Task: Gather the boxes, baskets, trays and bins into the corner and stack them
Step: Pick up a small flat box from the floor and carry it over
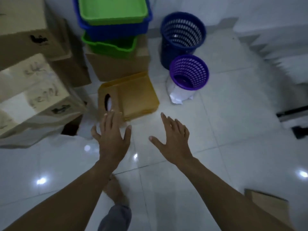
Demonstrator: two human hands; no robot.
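- Your left hand (111,135) and right hand (175,139) both hang palm-down over the tiled floor (216,147), fingers (109,117) spread wide and holding nothing
- The amber bin (131,95) lies on the floor straight ahead of your hands, resting against the front of a cardboard box (116,67) that carries a green tray (110,45), a blue tray (116,30) and another green tray (113,9) stacked on top
- The bin seems to lie tipped over, its handle slot (107,100) facing up at its left end; its long axis runs left to right and somewhat away from you, the right end farther off
- Your left hand is the nearer one: its fingertips overlap the bin's near-left corner just below the slot, though whether they touch it you cannot tell from here
- Your right hand is apart from the bin, below and right of its near-right corner, so it would need to reach forward and left to take that end
- A purple basket (189,72) and a dark blue basket (182,37) stand upright on the floor to the right of the bin, apart from it
- More cardboard boxes (33,90) are piled at your left
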